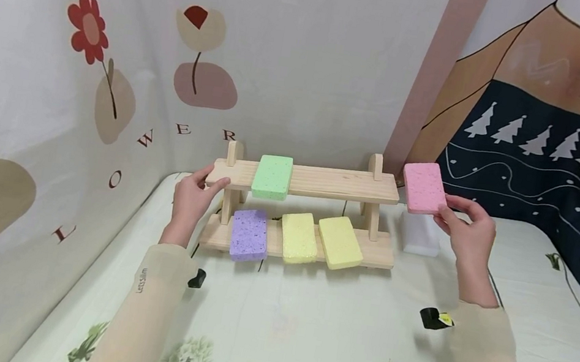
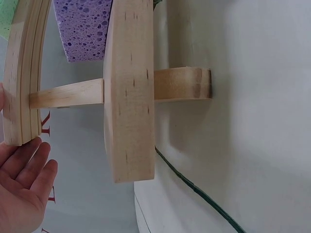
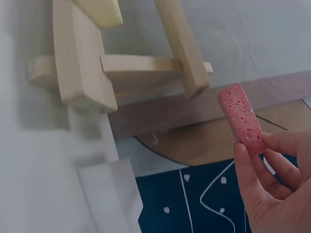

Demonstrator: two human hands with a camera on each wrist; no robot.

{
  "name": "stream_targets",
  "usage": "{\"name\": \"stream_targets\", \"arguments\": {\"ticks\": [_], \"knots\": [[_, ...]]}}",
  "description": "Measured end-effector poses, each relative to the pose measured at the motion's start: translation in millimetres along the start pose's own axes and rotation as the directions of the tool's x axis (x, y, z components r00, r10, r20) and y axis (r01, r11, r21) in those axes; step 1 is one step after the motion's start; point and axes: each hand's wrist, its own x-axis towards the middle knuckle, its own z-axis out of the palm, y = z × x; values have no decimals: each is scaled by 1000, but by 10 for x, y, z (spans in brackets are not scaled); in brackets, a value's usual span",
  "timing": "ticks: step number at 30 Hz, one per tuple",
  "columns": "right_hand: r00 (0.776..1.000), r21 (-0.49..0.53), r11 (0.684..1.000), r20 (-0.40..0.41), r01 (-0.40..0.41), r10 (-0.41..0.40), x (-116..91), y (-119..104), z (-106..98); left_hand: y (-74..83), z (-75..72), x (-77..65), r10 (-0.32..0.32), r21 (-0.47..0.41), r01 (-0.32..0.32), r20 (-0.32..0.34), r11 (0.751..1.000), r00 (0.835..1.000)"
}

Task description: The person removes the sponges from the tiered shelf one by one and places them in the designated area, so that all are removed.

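While right hand (image 1: pixel 470 236) pinches | pink sponge (image 1: pixel 425 188) juts past fingertips (image 3: pixel 273 141)

Soft diffuse light, faint shadows

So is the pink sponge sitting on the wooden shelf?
No, the right hand holds the pink sponge in the air, beside the right end of the wooden shelf.
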Motion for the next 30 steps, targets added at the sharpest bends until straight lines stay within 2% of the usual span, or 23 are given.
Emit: {"name": "stream_targets", "arguments": {"ticks": [3, 12, 21, 30], "knots": [[1000, 22, 1000, -13, -18, 18, 4, 18, -63, 7, -3, -7, -4, -3, 4, 5, 1000, 1000], [999, -60, 997, -22, -51, 50, 18, 96, -204, 2, -1, -1, 7, 7, -7, -6, 1000, 1000], [993, -51, 992, -37, -112, 110, 47, 199, -322, 10, -5, 5, 14, 0, -14, -1, 1000, 1000], [987, 32, 988, -51, -149, 151, 80, 317, -427, 14, -5, -3, 5, 1, -5, 1, 1000, 1000]]}}
